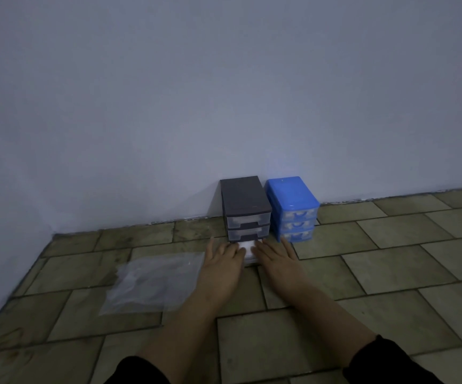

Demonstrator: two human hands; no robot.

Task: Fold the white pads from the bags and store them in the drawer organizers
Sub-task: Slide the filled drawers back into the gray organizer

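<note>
Bottom drawer (247, 261) of the grey organizer (245, 209) is pulled out, with a white pad (247, 249) lying in it between the two hands. Left hand (224, 259) and right hand (275, 257) both lie flat, fingers straight, pressing at the pad's sides — gripping nothing. Judgement: tuck the pad's edges below the drawer rim evenly from both sides — then slide the drawer shut, squarely, so nothing catches; the clear bag (152, 284) lies flat on the floor, left.

Blue organizer (293, 209) just beside grey organizer (245, 207); wall (224, 92) behind both
</note>
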